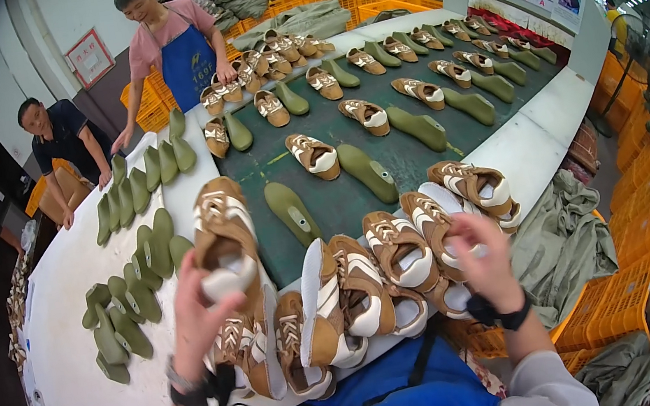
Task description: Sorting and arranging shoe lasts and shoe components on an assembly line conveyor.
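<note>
My left hand (198, 319) grips the heel of a brown sneaker with white stripes (225, 229), its toe pointing away from me. At the near edge of the table, my right hand (484, 257) is curled at the heel of another brown sneaker (430, 225) in a crowded row. More sneakers in that row lean on each other, one tipped to show its pale sole (318, 295). Beyond them on the green belt (270, 165) lie paired green shoe lasts, such as one last (367, 172), and single sneakers, such as one sneaker (313, 156).
Many green lasts (138, 294) stand on the white table (62, 340) at left. Across it are a person in a blue apron (193, 65), touching piled sneakers (279, 53), and a person in a dark shirt (71, 143). Orange crates (618, 307) and grey-green sacks (559, 241) crowd the right.
</note>
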A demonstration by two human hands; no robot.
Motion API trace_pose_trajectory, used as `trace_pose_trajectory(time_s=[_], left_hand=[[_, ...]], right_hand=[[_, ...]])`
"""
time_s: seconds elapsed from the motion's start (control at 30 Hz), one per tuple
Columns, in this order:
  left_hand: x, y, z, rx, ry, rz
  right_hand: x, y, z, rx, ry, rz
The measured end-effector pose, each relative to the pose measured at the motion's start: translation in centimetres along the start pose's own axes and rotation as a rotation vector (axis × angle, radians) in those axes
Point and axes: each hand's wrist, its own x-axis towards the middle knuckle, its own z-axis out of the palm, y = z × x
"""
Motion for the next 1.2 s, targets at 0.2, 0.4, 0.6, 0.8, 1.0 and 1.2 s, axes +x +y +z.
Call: trace_pose_trajectory(time_s=[0.2,0.4,0.6,0.8,1.0,1.2], left_hand=[[13.7,-9.5,2.7,-0.206,-0.128,-0.415],[21.4,-21.1,12.9,0.248,0.022,-0.098],[20.5,-29.3,17.1,0.660,-0.196,-0.376],[22.5,-25.3,14.2,0.927,-0.161,-0.550],[18.6,-19.0,5.2,0.899,-0.279,-0.290],[4.9,-16.1,-5.9,0.662,-0.283,-0.135]], right_hand=[[-9.1,13.0,-9.7,0.010,0.446,0.473],[-23.9,22.4,-7.7,-0.633,0.212,0.563],[-26.3,24.5,-4.2,-0.879,0.063,0.770],[-26.7,28.0,-2.8,-1.097,0.051,0.723],[-26.6,28.1,-2.9,-1.107,0.025,0.731],[-26.1,27.9,-3.6,-0.938,0.014,0.850]])
